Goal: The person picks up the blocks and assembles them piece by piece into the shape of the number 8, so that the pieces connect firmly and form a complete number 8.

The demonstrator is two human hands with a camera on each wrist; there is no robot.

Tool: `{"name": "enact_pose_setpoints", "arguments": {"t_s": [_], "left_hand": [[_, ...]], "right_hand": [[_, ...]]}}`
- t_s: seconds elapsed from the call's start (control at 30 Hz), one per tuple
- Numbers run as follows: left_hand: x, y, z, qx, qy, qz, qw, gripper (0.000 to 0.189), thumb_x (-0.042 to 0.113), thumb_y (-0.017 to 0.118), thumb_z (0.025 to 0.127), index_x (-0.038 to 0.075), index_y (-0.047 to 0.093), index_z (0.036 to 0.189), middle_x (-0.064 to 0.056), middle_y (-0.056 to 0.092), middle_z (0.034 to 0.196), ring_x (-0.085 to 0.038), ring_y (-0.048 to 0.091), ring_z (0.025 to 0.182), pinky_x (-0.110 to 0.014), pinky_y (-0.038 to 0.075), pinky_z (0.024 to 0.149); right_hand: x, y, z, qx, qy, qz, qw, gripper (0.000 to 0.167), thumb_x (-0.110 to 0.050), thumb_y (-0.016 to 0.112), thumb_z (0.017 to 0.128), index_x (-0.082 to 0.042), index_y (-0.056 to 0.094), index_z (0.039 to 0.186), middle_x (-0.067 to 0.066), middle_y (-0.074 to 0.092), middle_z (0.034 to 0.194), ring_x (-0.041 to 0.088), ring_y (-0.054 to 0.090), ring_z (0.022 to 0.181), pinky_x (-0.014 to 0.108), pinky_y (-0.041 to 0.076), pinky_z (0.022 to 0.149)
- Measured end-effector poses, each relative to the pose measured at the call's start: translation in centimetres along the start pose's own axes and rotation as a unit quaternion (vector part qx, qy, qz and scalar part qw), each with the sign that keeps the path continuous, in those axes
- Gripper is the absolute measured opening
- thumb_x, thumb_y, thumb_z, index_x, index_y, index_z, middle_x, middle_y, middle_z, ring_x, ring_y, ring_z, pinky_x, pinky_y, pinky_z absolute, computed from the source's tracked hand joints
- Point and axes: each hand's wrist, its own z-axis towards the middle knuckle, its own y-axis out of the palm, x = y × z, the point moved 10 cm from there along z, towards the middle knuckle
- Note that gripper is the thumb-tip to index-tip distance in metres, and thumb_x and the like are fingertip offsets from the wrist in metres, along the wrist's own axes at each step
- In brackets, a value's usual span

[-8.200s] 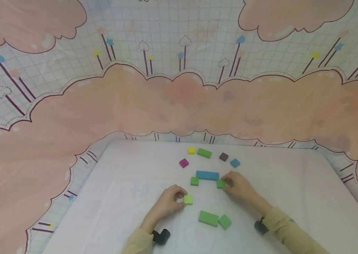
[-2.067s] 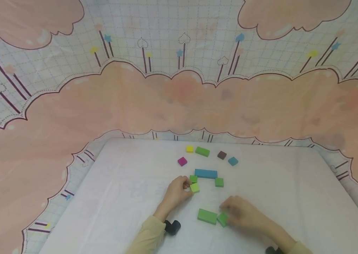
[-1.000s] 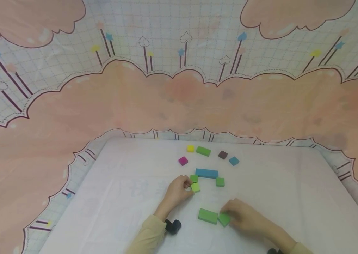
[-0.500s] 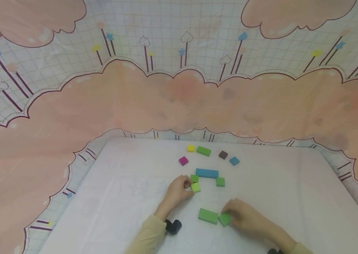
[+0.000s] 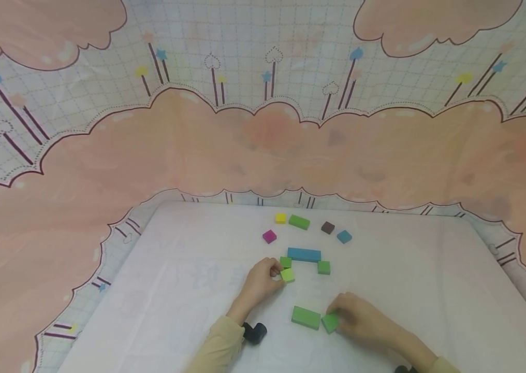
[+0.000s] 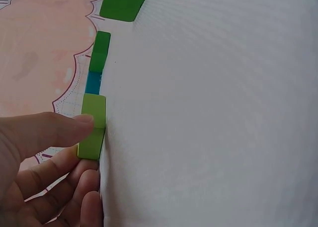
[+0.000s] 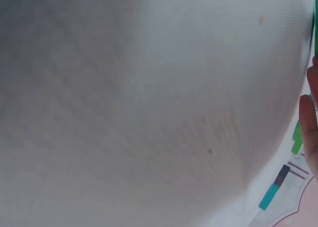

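Note:
My left hand (image 5: pixel 260 282) pinches a lime-green block (image 5: pixel 287 275) between thumb and fingers; the left wrist view shows the thumb (image 6: pixel 74 130) on one side of it. Just behind that block is a small green block (image 5: pixel 285 262), at the left end of a long blue block (image 5: pixel 304 254). A second small green block (image 5: pixel 323 267) stands at the blue block's right end. Nearer the front, my right hand (image 5: pixel 358 318) holds a green block (image 5: pixel 330 323) by its right side. Left of it lies a longer green block (image 5: pixel 306 317), a narrow gap apart.
Farther back on the white tabletop (image 5: pixel 188 290) lie a yellow block (image 5: pixel 280 218), a green oblong block (image 5: pixel 299 221), a magenta block (image 5: pixel 269 237), a dark brown block (image 5: pixel 327 227) and a blue block (image 5: pixel 344 237). A patterned cloth hangs behind.
Since the oldest frame, my left hand has moved the lime block forward and right, and my right hand has come from the right small block to the front green one. Lately that block edged slightly right.

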Motion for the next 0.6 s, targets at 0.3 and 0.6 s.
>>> {"name": "enact_pose_setpoints", "arguments": {"t_s": [0.3, 0.6], "left_hand": [[0.09, -0.06, -0.02, 0.004, 0.002, -0.003, 1.0000, 0.024, 0.010, 0.076, 0.075, 0.007, 0.065, 0.096, -0.002, 0.062, 0.089, -0.012, 0.053, 0.082, -0.023, 0.048, 0.073], [0.03, 0.00, -0.03, 0.002, -0.001, -0.003, 1.0000, 0.025, 0.010, 0.076, 0.075, 0.007, 0.064, 0.097, -0.001, 0.061, 0.089, -0.012, 0.053, 0.082, -0.023, 0.047, 0.073]], "right_hand": [[0.68, -0.42, -0.04, 0.005, 0.010, 0.000, 0.9999, 0.028, -0.018, 0.071, 0.080, -0.031, 0.063, 0.103, -0.017, 0.062, 0.104, 0.011, 0.060, 0.104, 0.035, 0.052, 0.091], [0.81, -0.92, 0.05, 0.015, -0.007, 0.011, 0.9998, 0.027, -0.021, 0.071, 0.081, -0.029, 0.062, 0.104, -0.016, 0.063, 0.105, 0.010, 0.060, 0.102, 0.031, 0.053, 0.088]]}}
